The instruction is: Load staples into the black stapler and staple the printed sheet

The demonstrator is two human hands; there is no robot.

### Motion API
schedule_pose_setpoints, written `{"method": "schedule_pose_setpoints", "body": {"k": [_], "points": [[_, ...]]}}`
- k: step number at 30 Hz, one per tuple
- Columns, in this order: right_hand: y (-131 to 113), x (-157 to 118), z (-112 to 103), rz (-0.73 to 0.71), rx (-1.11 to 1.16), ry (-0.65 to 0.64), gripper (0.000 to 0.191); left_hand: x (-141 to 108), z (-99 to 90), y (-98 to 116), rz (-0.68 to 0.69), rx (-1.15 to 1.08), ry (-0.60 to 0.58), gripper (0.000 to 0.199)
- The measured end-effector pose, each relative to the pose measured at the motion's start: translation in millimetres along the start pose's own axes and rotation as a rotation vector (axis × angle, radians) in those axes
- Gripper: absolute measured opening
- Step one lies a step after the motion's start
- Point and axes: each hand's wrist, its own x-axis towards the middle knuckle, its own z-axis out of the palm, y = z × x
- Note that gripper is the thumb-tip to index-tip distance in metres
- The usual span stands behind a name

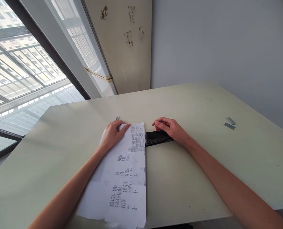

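Printed white paper sheets point(124, 178) lie overlapping on the pale table, reaching toward its front edge. My left hand point(115, 133) rests on their upper left part, fingers apart and pressing down without gripping anything. Right beside the sheets' right edge sits a black stapler point(157, 136), its near end by the paper. My right hand point(171, 127) is over the stapler's right end, fingers curled and close together above and behind it. Whether the palm touches the stapler is hidden.
Strips of staples point(230, 126) lie at the right of the table point(191, 178). A small staple piece point(117, 118) is just beyond my left hand. A refrigerator-like cabinet point(131, 63), a grey wall point(215, 41) and a window point(19, 60) stand behind.
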Motion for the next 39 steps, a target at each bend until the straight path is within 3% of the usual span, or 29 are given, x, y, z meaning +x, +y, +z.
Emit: {"method": "schedule_pose_setpoints", "body": {"k": [7, 16, 25, 30, 35, 39], "points": [[1.7, 1.4, -1.5, -0.020, 0.019, -0.015, 0.038, 3.5, 2.7, 23.5, -0.066, 0.080, -0.039, 0.038], [0.8, 0.6, -1.1, -0.025, 0.025, -0.014, 0.037, -1.3, -0.3, 17.9, -0.141, 0.109, 0.011, 0.040], [-0.1, -2.6, 1.4, 0.009, 0.018, -0.007, 0.041, 13.3, 12.5, 20.8, -0.067, 0.106, -0.021, 0.035], [0.4, -1.4, 1.4, 0.041, 0.029, -0.017, 0.038, -6.0, 5.3, 25.2, 0.169, 0.149, 0.048, 0.032], [1.9, 0.2, 0.6, 0.046, 0.012, 0.009, 0.041, -44.9, -7.6, 42.8, 0.513, -0.106, -0.284, 0.021], [1.7, 0.8, -0.7, 0.069, -0.026, 0.009, 0.045, -67.7, -6.4, 48.2, 0.599, -0.091, -0.358, 0.027]]}}
